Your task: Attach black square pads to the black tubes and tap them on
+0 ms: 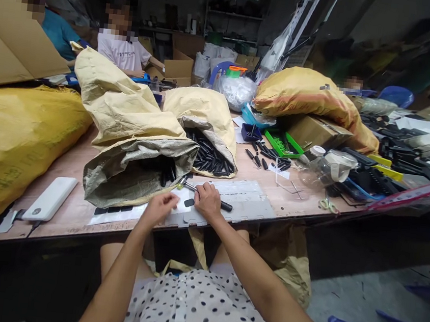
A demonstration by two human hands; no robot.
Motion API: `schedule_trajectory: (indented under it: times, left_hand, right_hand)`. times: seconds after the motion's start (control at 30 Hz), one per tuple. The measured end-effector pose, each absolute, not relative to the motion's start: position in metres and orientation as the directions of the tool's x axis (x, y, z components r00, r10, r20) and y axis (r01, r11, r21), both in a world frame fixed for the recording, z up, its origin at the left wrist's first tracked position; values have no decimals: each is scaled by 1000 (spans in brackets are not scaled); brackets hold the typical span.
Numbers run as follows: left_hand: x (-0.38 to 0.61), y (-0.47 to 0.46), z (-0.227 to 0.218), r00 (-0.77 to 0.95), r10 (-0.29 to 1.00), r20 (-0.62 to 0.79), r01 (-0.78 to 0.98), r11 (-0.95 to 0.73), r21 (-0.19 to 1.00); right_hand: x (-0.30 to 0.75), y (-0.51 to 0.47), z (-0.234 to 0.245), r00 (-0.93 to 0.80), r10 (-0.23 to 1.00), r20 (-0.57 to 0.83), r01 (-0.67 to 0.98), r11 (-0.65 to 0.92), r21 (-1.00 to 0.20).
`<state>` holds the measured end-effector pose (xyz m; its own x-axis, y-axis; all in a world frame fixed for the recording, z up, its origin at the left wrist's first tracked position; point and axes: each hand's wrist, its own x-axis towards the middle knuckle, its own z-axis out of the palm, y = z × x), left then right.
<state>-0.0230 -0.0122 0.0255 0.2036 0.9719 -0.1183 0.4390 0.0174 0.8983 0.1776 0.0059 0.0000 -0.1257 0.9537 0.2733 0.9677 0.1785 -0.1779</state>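
Note:
My right hand (208, 200) is closed round a small hammer (226, 206). Its black grip sticks out to the right of my fist, and its metal shaft runs left to a head with a yellowish face. Left of it, my left hand (161, 207) hovers near the table edge with its fingers drawn together; whatever they hold, if anything, is hidden. Beneath both hands lies a grey board (249, 198) with white paper and dark rounded patches. Just beyond, an open paper sack (142, 122) shows a few black parts (168, 172) inside its mouth.
A second sack (206, 101) spills black pieces (213, 155). Rightward are a green tray (284, 143), a blue box (251, 132), a clear jar (329, 168) and scissors (328, 204). A white power bank (50, 199) and yellow sack (17, 145) lie left. A person (121, 51) sits opposite.

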Motion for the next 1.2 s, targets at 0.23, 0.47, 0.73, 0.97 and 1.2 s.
schedule_trajectory:
  times: [0.23, 0.47, 0.73, 0.97, 1.2]
  left_hand:
    - [-36, 75, 6, -378, 919, 109, 671, 191, 716]
    - [-40, 45, 9, -332, 919, 212, 723, 103, 683]
    - [-22, 1, -6, 41, 960, 278, 766, -208, 609]
    - [-23, 6, -14, 64, 957, 282, 761, -230, 607]
    - [-22, 6, -13, 48, 967, 250, 745, -201, 636]
  right_hand:
    - [178, 7, 2, -136, 957, 258, 963, 189, -194]
    - [179, 7, 1, -132, 958, 254, 962, 186, -202]
    - [181, 8, 5, -135, 967, 216, 957, 184, -225]
    - [189, -6, 11, -116, 953, 278, 890, 225, -398]
    - [187, -31, 12, -126, 947, 295, 746, 287, -601]
